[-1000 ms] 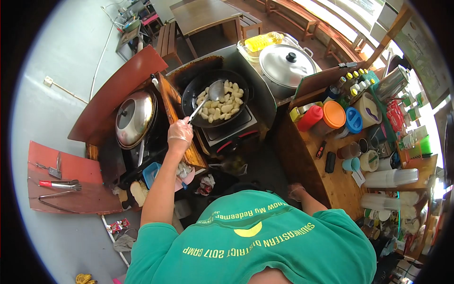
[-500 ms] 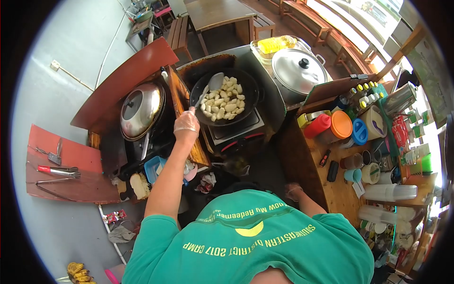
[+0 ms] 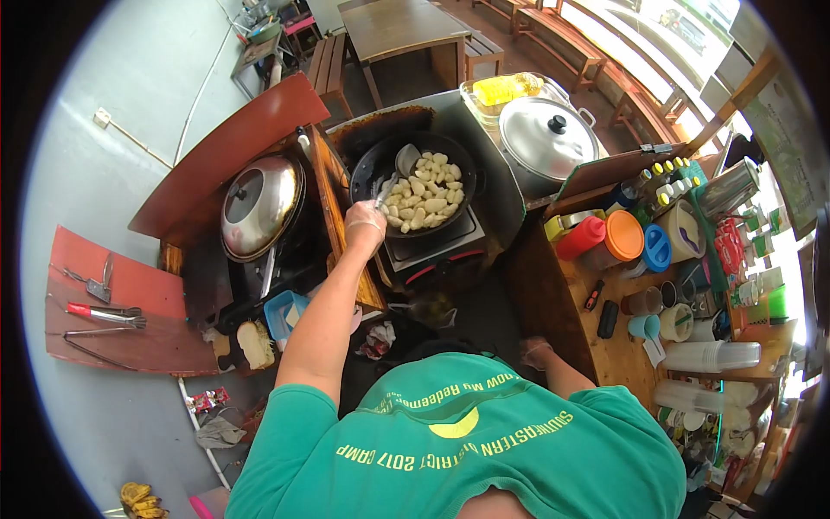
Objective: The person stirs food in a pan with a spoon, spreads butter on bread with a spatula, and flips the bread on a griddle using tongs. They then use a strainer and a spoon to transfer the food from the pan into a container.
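My left hand (image 3: 366,227), in a clear plastic glove, is closed around the handle of a metal turner (image 3: 407,159). The turner's blade rests inside a black wok (image 3: 368,176), at the back left of a heap of pale, lumpy food pieces (image 3: 424,195). Under the wok is a stove (image 3: 438,245) set in a metal surround. My right hand (image 3: 537,352), gloved as well, hangs low by my side near the wooden counter's edge; its fingers are too small and dim to make out.
Left of a wooden divider (image 3: 334,203) sits a second wok with a domed lid (image 3: 251,204). Behind the stove on the right stand a lidded pot (image 3: 546,134) and an oil bottle (image 3: 507,88). The right counter (image 3: 626,350) carries a red bottle (image 3: 581,238), an orange-lidded tub (image 3: 623,227) and cups.
My left hand has shifted slightly right and nearer to me with the turner. The pale pieces have been pushed to the right in the wok. My right hand stays about where it was.
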Demonstrator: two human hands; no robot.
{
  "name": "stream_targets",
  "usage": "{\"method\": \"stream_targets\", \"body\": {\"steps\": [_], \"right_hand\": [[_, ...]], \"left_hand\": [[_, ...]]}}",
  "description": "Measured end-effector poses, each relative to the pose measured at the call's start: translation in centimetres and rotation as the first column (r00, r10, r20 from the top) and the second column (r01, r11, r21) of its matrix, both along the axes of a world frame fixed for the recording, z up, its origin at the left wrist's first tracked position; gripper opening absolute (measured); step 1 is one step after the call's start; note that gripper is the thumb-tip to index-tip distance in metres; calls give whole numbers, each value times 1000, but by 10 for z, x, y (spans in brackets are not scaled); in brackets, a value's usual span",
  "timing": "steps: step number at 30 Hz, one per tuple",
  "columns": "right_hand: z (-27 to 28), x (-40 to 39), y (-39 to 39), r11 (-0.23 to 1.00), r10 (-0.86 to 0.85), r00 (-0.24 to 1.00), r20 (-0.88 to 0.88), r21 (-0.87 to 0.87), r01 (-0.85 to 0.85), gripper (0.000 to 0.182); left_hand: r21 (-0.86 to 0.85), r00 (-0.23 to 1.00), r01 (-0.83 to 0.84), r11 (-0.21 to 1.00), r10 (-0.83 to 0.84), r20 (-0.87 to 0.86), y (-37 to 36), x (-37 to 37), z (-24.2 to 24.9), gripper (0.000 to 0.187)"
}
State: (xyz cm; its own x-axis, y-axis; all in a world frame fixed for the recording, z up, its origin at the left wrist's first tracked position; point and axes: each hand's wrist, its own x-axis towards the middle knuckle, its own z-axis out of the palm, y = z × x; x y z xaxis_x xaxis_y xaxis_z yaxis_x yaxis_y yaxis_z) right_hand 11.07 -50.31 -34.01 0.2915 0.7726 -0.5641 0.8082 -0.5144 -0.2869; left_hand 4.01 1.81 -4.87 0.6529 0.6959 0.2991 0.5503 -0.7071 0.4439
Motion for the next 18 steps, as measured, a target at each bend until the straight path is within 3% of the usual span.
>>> {"method": "stream_targets", "body": {"steps": [1,2,3,4,6,8,10,11,13,15,17,18], "right_hand": [[4,0,3,1000,-1,1000,1,1,1,32],[6,0,4,999,-3,1000,-13,44,4,33],[7,0,5,996,-4,1000,-29,86,6,33],[7,-2,5,996,-2,1000,-29,87,5,33],[7,-7,4,973,-52,998,-21,224,55,33],[7,-11,5,980,-55,998,-29,192,59,33],[2,-16,2,985,-58,998,-39,159,64,34],[0,-19,0,987,-68,997,-32,145,72,33],[-8,-22,-8,988,-79,997,-25,132,82,32],[-9,-23,-11,991,-19,1000,21,132,16,29],[-1,-24,-13,991,-36,999,7,128,34,28],[-1,-23,-15,991,-54,998,-7,121,55,27]], "left_hand": [[1,1000,1,1000,-1,1,11,6,-19,20],[-307,998,-51,950,57,8,21,12,-33,17],[-586,993,-95,805,115,-3,25,13,-39,14],[-792,972,3,610,186,147,9,6,-16,9],[-826,967,18,563,199,157,-3,-5,8,11],[-858,965,37,513,205,165,-12,-11,24,14],[-707,998,-7,707,45,35,-16,-18,35,21],[-707,999,-5,708,39,33,-14,-22,32,21],[-399,983,154,904,-99,155,-19,-30,37,26],[-305,989,146,941,-129,73,-24,-40,50,23],[89,969,243,966,-239,-54,-30,-48,63,22],[91,970,240,966,-236,-53,-32,-52,69,22]]}}
